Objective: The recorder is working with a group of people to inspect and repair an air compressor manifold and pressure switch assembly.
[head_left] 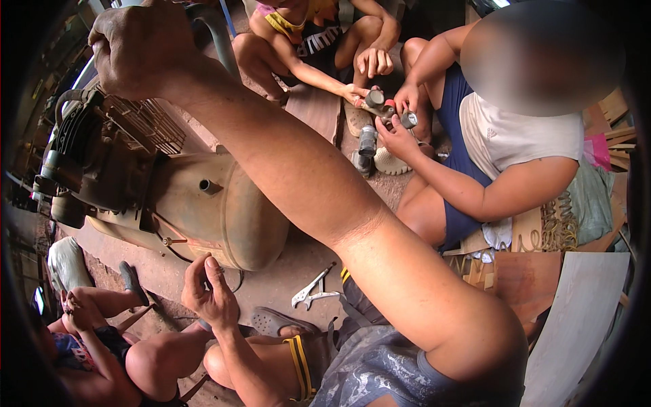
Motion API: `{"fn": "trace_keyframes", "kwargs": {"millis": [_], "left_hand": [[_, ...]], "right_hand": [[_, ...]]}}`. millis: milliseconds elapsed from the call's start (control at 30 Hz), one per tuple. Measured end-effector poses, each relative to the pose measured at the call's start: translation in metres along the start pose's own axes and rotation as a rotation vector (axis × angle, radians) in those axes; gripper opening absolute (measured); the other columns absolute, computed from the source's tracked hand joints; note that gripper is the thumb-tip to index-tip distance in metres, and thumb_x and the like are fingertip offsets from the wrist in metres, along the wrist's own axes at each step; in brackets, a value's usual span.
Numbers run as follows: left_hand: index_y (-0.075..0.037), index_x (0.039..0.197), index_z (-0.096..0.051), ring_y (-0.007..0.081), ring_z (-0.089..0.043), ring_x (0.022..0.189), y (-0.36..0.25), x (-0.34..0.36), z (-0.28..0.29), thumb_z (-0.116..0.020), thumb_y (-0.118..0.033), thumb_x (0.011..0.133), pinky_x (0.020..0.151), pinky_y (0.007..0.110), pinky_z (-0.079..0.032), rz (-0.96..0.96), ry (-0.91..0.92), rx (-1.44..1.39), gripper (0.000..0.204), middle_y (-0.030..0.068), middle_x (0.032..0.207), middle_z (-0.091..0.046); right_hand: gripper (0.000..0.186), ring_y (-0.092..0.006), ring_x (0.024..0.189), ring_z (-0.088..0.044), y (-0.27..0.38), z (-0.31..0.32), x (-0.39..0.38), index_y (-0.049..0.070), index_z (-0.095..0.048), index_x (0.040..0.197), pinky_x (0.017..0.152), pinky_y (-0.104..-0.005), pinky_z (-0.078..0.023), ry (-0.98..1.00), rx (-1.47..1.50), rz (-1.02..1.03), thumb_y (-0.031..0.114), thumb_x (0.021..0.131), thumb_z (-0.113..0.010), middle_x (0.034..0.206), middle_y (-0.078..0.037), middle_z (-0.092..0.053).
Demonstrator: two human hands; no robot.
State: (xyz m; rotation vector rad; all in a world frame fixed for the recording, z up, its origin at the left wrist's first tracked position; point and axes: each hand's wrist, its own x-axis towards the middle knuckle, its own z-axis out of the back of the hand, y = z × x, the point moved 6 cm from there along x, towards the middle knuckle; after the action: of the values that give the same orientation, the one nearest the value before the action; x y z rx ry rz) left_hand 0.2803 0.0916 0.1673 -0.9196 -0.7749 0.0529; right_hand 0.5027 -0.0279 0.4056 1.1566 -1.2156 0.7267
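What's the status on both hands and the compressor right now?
Right hand fisted on top of the air compressor. Left hand raised, fingers pinched on something too small to tell. Pliers on the ground; other people crowd close.

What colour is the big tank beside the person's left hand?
The tank is dull beige-tan with rusty stains, seen in the head view.

A rusty tan compressor tank (217, 210) lies on its side at the left, its ribbed motor (102, 146) mounted on top; grey pliers (313, 288) lie open on the floor nearby.
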Motion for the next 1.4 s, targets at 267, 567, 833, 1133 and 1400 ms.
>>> {"fn": "trace_keyframes", "kwargs": {"millis": [267, 567, 833, 1133, 1400], "left_hand": [[0.004, 0.101, -0.069, 0.0071, -0.054, 0.061, 0.001, 0.003, -0.009, -0.068, -0.008, 0.096, 0.057, 0.023, -0.043, 0.022, 0.077, 0.034, 0.013, 0.0038, 0.073, -0.065], [0.005, 0.101, -0.069, 0.0067, -0.054, 0.061, -0.004, 0.003, -0.010, -0.067, -0.006, 0.096, 0.058, 0.023, -0.043, 0.010, 0.106, 0.050, 0.012, 0.0032, 0.071, -0.064], [0.005, 0.099, -0.070, 0.0058, -0.052, 0.060, -0.008, 0.003, -0.010, -0.067, -0.006, 0.096, 0.057, 0.022, -0.041, 0.005, 0.106, 0.044, 0.012, 0.0023, 0.068, -0.061], [0.005, 0.098, -0.070, 0.0063, -0.052, 0.060, -0.010, 0.003, -0.009, -0.067, -0.006, 0.096, 0.057, 0.022, -0.042, -0.017, 0.099, 0.051, 0.011, 0.0029, 0.069, -0.063], [0.004, 0.097, -0.069, 0.0068, -0.056, 0.061, -0.011, 0.003, -0.008, -0.067, -0.007, 0.096, 0.058, 0.022, -0.044, -0.024, 0.085, 0.051, 0.011, 0.0040, 0.070, -0.064]], "right_hand": [[0.010, -0.0337, 0.067, -0.071, 0.000, 0.001, 0.000, 0.012, -0.074, 0.081, 0.067, -0.0436, -0.057, 0.015, 0.031, 0.014, 0.020, 0.079, -0.069, 0.069, -0.015, -0.071], [0.011, -0.0335, 0.067, -0.071, 0.001, 0.001, 0.001, 0.012, -0.074, 0.080, 0.067, -0.0430, -0.057, 0.001, 0.005, -0.005, 0.022, 0.079, -0.069, 0.068, -0.015, -0.070], [0.010, -0.0329, 0.068, -0.071, 0.000, 0.001, 0.001, 0.013, -0.074, 0.080, 0.069, -0.0434, -0.057, 0.022, 0.011, -0.005, 0.022, 0.079, -0.070, 0.068, -0.015, -0.070], [0.010, -0.0330, 0.067, -0.071, -0.001, 0.001, 0.001, 0.013, -0.075, 0.080, 0.069, -0.0432, -0.057, -0.003, 0.026, -0.010, 0.021, 0.079, -0.070, 0.068, -0.015, -0.070], [0.010, -0.0328, 0.066, -0.071, -0.001, 0.000, 0.000, 0.013, -0.075, 0.081, 0.067, -0.0434, -0.057, -0.003, 0.015, -0.007, 0.021, 0.079, -0.069, 0.068, -0.015, -0.070]]}}
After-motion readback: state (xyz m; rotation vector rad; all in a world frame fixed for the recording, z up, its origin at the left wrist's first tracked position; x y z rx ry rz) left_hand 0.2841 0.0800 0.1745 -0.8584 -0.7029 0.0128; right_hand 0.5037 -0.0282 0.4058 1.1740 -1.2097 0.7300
